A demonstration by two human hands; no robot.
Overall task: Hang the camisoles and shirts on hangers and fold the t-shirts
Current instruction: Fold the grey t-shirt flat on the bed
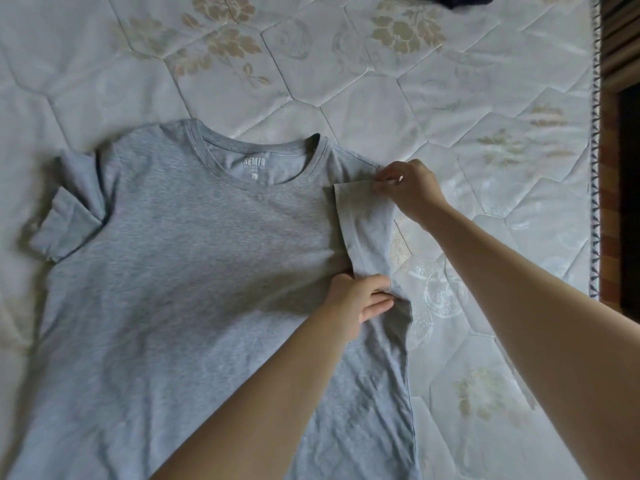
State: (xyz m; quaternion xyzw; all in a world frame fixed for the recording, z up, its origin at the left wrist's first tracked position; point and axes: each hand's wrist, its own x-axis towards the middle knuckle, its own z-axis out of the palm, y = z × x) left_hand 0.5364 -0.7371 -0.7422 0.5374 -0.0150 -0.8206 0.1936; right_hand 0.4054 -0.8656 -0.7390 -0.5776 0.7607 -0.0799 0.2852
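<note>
The grey cotton t-shirt, collar far, is pinched at its folded-in right sleeve by the right hand; the underarm, nearer, is gripped by the left hand.

The grey t-shirt is running off the bottom edge, hem unseen. A dark garment is getting cropped at the top.
</note>
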